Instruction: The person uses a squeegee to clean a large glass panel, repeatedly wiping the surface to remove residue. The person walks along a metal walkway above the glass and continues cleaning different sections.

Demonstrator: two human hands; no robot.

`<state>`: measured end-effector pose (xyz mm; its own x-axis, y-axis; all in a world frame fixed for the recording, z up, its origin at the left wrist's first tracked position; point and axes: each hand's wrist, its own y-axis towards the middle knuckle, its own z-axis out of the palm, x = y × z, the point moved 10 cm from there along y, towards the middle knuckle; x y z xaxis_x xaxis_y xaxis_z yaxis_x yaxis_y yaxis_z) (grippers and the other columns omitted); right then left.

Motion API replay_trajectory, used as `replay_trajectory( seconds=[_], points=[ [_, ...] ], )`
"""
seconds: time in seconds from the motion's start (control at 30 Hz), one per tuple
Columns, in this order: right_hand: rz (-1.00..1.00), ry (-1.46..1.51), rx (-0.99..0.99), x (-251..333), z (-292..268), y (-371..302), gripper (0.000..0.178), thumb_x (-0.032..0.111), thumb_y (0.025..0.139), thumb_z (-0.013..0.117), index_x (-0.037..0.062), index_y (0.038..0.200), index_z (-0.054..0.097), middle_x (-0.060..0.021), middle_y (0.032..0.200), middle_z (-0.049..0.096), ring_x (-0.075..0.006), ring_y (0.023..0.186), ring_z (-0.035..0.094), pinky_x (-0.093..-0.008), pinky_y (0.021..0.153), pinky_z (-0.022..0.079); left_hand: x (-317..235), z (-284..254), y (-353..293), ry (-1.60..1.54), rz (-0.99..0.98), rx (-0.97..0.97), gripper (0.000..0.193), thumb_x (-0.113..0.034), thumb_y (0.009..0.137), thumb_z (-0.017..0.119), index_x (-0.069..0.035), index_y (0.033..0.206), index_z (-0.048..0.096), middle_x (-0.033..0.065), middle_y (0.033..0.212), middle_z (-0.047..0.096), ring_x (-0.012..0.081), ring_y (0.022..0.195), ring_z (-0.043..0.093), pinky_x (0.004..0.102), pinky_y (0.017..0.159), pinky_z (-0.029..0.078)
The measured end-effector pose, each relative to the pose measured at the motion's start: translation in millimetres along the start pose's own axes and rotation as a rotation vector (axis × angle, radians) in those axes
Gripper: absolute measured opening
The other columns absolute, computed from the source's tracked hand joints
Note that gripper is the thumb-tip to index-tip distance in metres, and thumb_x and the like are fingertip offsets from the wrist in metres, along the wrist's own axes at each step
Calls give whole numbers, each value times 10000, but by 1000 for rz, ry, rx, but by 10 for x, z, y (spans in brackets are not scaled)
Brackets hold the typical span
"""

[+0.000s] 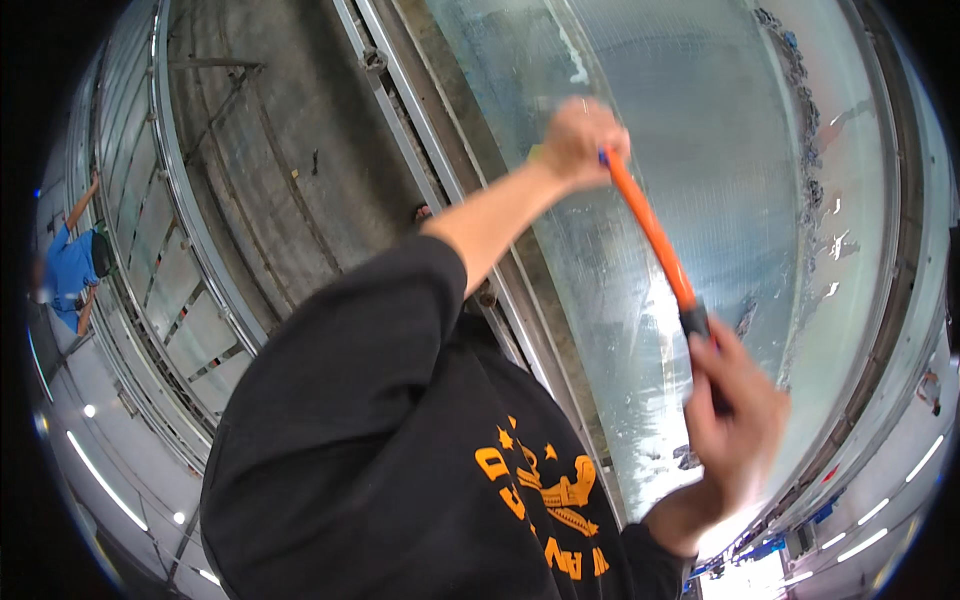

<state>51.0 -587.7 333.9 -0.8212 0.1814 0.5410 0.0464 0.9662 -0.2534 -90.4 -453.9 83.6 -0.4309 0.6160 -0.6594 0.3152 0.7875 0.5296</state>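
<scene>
An orange pole (650, 228) with a dark sleeve near one end slants over a wide, wet, shiny translucent sheet (710, 130). My left hand (578, 145), at the upper end, is closed around the pole and slightly blurred. Lower right, the fingers of my right hand (740, 410) wrap round the dark part. I cannot see what, if anything, is fixed to the pole's ends. A whitish wet streak (575, 55) runs across the sheet beyond my left hand. Toward its right side lies a ragged, crumpled line (805, 150).
Metal rails (415, 120) border the sheet on the left, beside a grey concrete floor (290, 140). Further left, a person in blue (72, 265) stands by a long metal frame (205, 270). Another person (930, 390) is small at the far right.
</scene>
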Motion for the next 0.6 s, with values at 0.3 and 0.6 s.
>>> replay_trajectory(
  seconds=[0.3, 0.6],
  points=[
    [-58, -61, 119, 261, -157, 217, 319, -69, 695, 714, -37, 989, 833, -326, 1085, 790, -335, 817, 833, -308, 720, 633, 148, -77, -21, 4, -19, -83, 262, -170, 648, 823, -259, 616, 578, -39, 688, 624, 220, 711, 653, 402, 721, 510],
    [-198, -51, 31, 422, -150, 400, 269, -45, 764, 740, -29, 1018, 827, -286, 1088, 802, -344, 855, 833, -338, 773, 630, 292, -296, 191, -11, 25, -207, 386, -132, 785, 790, -207, 573, 476, 31, 595, 546, 250, 606, 594, 417, 621, 473]
  ],
)
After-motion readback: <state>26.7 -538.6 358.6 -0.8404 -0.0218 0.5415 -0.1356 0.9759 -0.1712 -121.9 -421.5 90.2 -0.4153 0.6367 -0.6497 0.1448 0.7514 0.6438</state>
